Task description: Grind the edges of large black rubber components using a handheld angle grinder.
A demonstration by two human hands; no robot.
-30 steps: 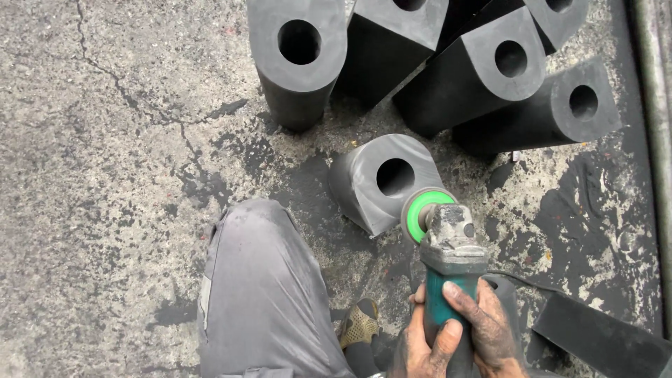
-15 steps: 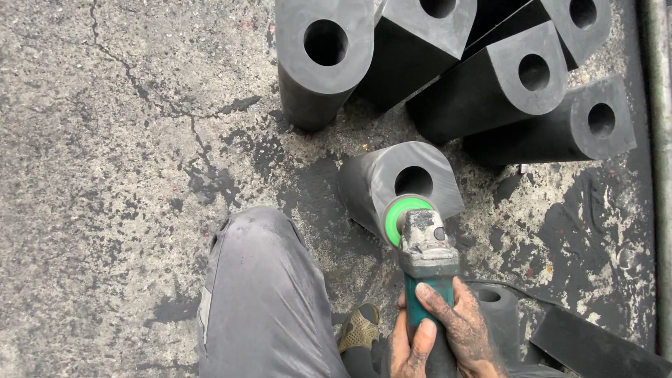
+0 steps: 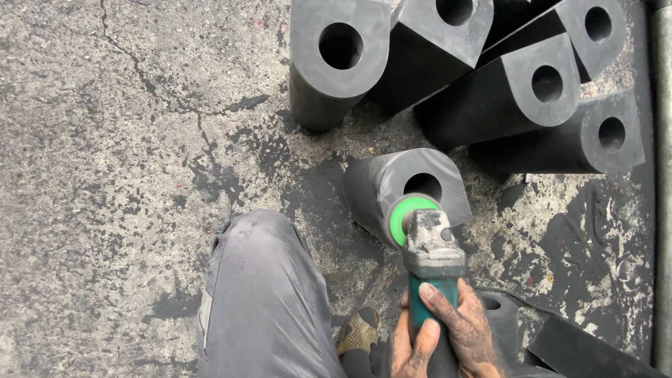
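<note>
Both hands closed round one angle grinder (image 3: 430,269); left hand (image 3: 413,346) low on its green body, right hand (image 3: 465,329) beside it; its green disc touched the black holed block (image 3: 392,185) just ahead on the floor (image 3: 105,175).

Rough grey concrete floor (image 3: 105,175), cracked, dark stained patches, daylight, a metal pipe (image 3: 661,175) along the right edge

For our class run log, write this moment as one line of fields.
right hand grips angle grinder | left hand supports handle | green disc at black rubber block | concrete floor
</note>
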